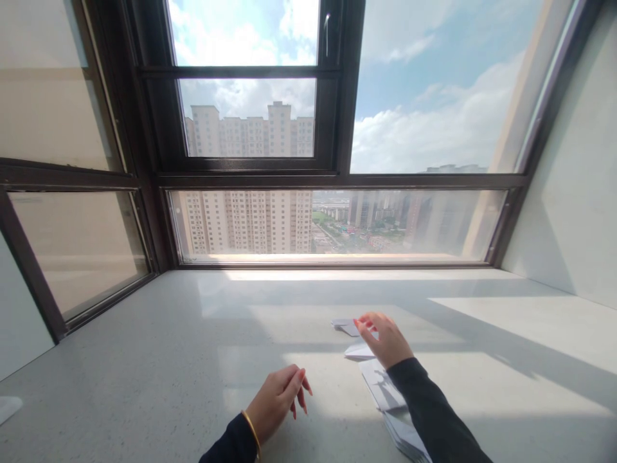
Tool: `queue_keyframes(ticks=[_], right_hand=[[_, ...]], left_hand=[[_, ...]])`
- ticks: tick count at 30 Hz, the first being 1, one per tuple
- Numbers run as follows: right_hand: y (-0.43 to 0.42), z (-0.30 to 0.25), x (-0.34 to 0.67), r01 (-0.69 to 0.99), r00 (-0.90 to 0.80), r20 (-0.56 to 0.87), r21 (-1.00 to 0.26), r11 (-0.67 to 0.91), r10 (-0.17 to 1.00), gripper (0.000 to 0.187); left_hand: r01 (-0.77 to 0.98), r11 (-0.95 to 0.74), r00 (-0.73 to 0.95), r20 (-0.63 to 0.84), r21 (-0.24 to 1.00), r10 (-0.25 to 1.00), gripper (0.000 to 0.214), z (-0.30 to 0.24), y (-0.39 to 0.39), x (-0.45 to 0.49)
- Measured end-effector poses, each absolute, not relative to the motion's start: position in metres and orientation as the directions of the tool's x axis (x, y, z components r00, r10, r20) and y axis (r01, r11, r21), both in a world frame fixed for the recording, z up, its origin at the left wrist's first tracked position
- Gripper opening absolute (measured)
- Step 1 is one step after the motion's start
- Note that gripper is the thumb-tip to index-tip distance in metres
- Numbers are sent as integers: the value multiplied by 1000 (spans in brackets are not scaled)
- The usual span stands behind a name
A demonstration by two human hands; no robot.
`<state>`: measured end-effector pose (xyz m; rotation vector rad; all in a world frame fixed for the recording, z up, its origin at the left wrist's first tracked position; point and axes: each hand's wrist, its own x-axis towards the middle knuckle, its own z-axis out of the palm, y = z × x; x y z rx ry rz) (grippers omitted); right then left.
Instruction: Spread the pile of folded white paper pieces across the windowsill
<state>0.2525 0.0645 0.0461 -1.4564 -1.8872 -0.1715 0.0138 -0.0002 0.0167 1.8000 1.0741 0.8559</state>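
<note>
Fingers of the left hand (pixel 272 402) curl loosely at the lower centre of the frame, slightly parted above the surface, with a gold bangle (pixel 251 435) on that wrist. They're near a pale speckled sill (pixel 159 373), striped with sunlight and shadow. A white item (pixel 8 408), cut off by the frame, lies at the far left edge.

At the lower right, partly under the right forearm, sits a layered stack of white paper (pixel 403 436), and just above it are more white sheets (pixel 378 384), flecked with shadow. Beyond those lies a pointed, folded white piece (pixel 358 350). Right of centre, the right hand (pixel 385 341) has its thumb and forefinger close together at the farthest folded paper (pixel 342 326); I can't tell whether they grip it.

Behind, a dark-framed window (pixel 337 182) spans the top, beside a pale wall (pixel 578 173) at right. Outside stand beige tower blocks (pixel 250 222) under a cloudy blue sky.
</note>
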Motion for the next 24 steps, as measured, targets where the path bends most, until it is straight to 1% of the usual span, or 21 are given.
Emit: queue_keyframes(ticks=[1, 3, 5, 6, 7, 8, 9, 10, 12, 14, 16, 18, 20, 22, 24], right_hand=[[73, 41, 269, 888, -18, 608, -355, 292, 794, 26], [85, 26, 293, 907, 42, 582, -363, 213, 812, 27], [88, 11, 304, 931, 132, 531, -356, 78, 837, 33], [89, 5, 307, 938, 184, 496, -346, -1, 848, 36], [88, 0, 307, 941, 228, 459, -332, -72, 859, 40], [88, -4, 307, 941, 256, 424, -314, -124, 869, 43], [88, -7, 306, 944, 263, 393, -294, -151, 881, 46], [88, -9, 304, 948, 254, 364, -277, -157, 896, 48], [89, -11, 300, 958, 214, 308, -252, -137, 927, 49], [90, -14, 294, 968, 144, 246, -236, -85, 959, 48], [90, -17, 288, 974, 63, 190, -226, -18, 980, 44], [90, -20, 282, 974, 4, 160, -223, 32, 987, 41], [89, -22, 278, 973, -19, 159, -225, 55, 987, 39], [89, -22, 276, 971, -39, 170, -225, 78, 985, 38], [88, -23, 272, 967, -74, 183, -226, 115, 980, 37]], left_hand=[[360, -352, 440, 176, 864, 881, 41, 21, -5, 21], [435, -542, 516, 295, 719, 804, 31, 23, -13, 40], [428, -726, 640, 386, 539, 664, 21, 13, -19, 66], [417, -790, 684, 417, 449, 598, 21, 3, -20, 81], [417, -833, 714, 437, 363, 547, 27, -8, -20, 96], [419, -856, 725, 456, 301, 515, 31, -20, -20, 112], [427, -865, 722, 476, 264, 502, 31, -32, -20, 127], [431, -868, 721, 485, 246, 495, 31, -42, -19, 140], [483, -836, 672, 503, 259, 544, 32, -53, -17, 160], [494, -830, 657, 514, 258, 551, 38, -54, -16, 169], [490, -827, 664, 498, 275, 558, 49, -47, -15, 169], [497, -805, 670, 447, 325, 593, 61, -40, -14, 164], [510, -766, 677, 368, 390, 638, 67, -35, -13, 159], [521, -735, 686, 299, 433, 663, 66, -32, -13, 154], [538, -721, 692, 259, 437, 673, 63, -29, -14, 149]])
